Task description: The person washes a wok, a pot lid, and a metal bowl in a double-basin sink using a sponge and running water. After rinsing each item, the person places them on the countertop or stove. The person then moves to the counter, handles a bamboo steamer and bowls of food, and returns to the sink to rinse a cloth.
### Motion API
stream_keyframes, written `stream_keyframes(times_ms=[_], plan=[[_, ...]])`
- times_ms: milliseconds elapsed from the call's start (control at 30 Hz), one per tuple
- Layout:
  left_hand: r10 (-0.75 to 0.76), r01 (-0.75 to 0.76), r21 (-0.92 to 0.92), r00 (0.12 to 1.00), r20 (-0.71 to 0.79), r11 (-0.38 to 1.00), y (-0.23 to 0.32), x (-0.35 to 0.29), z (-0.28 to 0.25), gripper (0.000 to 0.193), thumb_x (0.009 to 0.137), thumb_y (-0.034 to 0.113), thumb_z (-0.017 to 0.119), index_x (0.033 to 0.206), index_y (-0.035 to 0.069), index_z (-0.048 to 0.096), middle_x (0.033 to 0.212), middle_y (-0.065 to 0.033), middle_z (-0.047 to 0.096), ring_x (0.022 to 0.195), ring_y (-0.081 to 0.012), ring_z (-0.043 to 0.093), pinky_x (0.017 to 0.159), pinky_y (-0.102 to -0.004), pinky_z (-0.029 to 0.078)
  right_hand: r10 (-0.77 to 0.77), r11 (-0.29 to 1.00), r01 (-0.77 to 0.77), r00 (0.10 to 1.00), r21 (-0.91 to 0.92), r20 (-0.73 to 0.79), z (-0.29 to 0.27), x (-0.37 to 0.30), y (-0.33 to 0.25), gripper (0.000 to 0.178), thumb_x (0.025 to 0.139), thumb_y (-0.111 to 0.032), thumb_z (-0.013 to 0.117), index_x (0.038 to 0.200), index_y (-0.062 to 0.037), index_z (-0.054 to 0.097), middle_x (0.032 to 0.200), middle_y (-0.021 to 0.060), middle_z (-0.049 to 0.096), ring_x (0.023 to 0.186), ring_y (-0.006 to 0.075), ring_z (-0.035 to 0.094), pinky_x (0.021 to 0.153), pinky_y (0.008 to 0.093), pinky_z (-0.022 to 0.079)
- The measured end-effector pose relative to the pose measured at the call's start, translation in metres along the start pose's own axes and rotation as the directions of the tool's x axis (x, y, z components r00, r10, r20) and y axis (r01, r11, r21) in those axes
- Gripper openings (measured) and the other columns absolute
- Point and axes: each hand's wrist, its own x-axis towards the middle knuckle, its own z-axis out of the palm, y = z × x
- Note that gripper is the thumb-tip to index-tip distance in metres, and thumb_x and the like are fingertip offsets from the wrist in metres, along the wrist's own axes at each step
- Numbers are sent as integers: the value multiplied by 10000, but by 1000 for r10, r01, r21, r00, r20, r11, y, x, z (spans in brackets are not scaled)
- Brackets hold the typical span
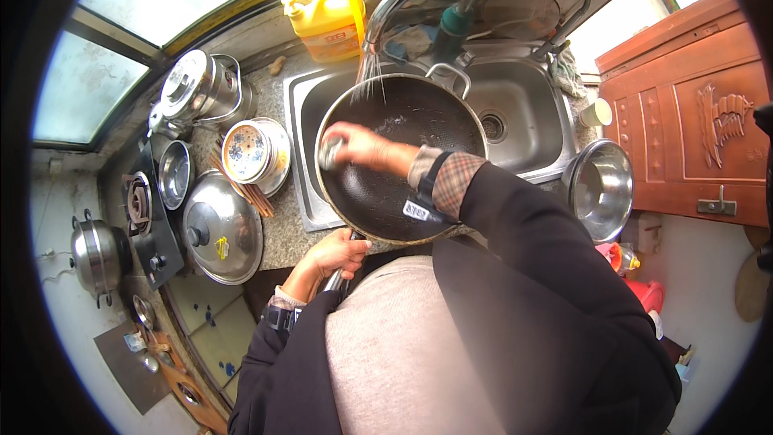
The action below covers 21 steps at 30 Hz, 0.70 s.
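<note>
In the head view, looking down at the counter, I am seeing a big dark pan [378,208] lying across the sink [295,163], mostly over its left basin and tipping slightly, as far as I can judge. The person's left hand [336,254] is closing its fingers firmly around the long handle [334,280] at the near edge. The right hand [360,149] is reaching into the pan and curling around a small greyish scrubber [328,153] against the left inner wall; it is blurring, so I am not making out each finger. Water [369,87] is running from the tap [394,2] at the far rim. The step in hand is looking like scrubbing the inside; the next move is probably calling for even pressure over the remaining surface, with the left hand steadying or turning the pan under the stream for rinsing.
</note>
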Motion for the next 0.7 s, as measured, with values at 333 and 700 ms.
stream_keyframes(times_ms=[333, 700], plan=[[38, -51, -83, 988, -150, 995, -15, -26, -6, 161, 907, 118, 489, 797, 124, 371, 529, 80, 279, 398, -36, 265, 356, -236, 270, 133, 158, 35, 989, -987, 57, -94, -70, -9, 100, 664, -124, 606, 743, -86, 654, 732, 148, 623, 765, 333, 616, 677, 420, 495], [202, -173, 105, 849, -489, 979, -16, -40, -6, 147, 874, 117, 516, 928, 56, 394, 538, 34, 364, 396, -74, 322, 354, -261, 311, 164, 598, 244, 896, -764, 414, -16, -88, 18, 280, 626, 5, 573, 874, -96, 655, 887, 99, 619, 882, 297, 590, 789, 368, 472]])
